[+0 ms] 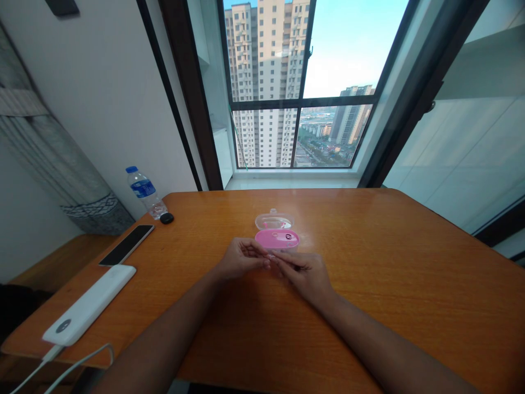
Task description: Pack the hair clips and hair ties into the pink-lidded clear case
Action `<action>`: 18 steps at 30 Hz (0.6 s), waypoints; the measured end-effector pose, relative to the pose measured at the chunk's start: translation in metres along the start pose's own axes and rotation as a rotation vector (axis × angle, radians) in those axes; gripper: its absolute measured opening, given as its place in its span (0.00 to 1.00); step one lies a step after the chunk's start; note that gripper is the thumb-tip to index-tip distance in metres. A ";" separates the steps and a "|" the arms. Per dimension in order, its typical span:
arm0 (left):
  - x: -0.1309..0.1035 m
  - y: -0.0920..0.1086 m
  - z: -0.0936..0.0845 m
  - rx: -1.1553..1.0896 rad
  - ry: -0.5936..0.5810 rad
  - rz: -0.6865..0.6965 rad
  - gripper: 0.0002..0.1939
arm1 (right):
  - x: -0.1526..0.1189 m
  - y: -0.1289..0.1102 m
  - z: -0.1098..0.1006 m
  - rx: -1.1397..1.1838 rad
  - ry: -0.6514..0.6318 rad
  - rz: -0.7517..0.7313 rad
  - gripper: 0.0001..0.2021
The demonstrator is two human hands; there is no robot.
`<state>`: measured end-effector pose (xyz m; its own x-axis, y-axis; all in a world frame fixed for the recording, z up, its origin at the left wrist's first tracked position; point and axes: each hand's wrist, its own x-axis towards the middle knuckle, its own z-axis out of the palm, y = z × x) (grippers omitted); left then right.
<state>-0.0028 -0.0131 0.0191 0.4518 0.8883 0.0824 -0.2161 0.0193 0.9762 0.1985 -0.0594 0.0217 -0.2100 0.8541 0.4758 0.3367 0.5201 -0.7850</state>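
Both hands meet over the middle of the wooden table, just in front of a small oval pink case (267, 241). The fingertips of my left hand (245, 256) are pinched together around something tiny and pale. From the other side, my right hand (308, 274) has its thumb and fingers closed at the same spot. What lies between them is too small to make out. Behind the pink part, the case's clear plastic lid (274, 221) stands opened back. Inside the case are a small dark ring-shaped thing (288, 237) and a fainter pale one.
Along the table's (389, 290) left side lie a white power bank (92, 303) with a cable (80, 361) and a phone (127, 245). A water bottle (144, 190) and a round black object (166, 218) stand at the far left corner. Beyond the table is a window (301, 102).
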 end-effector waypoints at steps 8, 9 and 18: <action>-0.001 0.003 0.001 -0.004 0.018 0.025 0.18 | -0.001 -0.001 -0.001 0.003 0.115 0.017 0.12; -0.001 0.003 0.001 -0.006 0.015 0.026 0.17 | -0.001 -0.001 -0.001 0.002 0.103 0.018 0.12; -0.002 0.000 -0.001 -0.022 -0.037 0.061 0.14 | -0.001 0.000 -0.002 -0.047 -0.025 -0.063 0.13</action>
<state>-0.0045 -0.0141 0.0188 0.4689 0.8706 0.1491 -0.2629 -0.0236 0.9645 0.2002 -0.0602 0.0221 -0.2547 0.8197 0.5131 0.3646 0.5729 -0.7341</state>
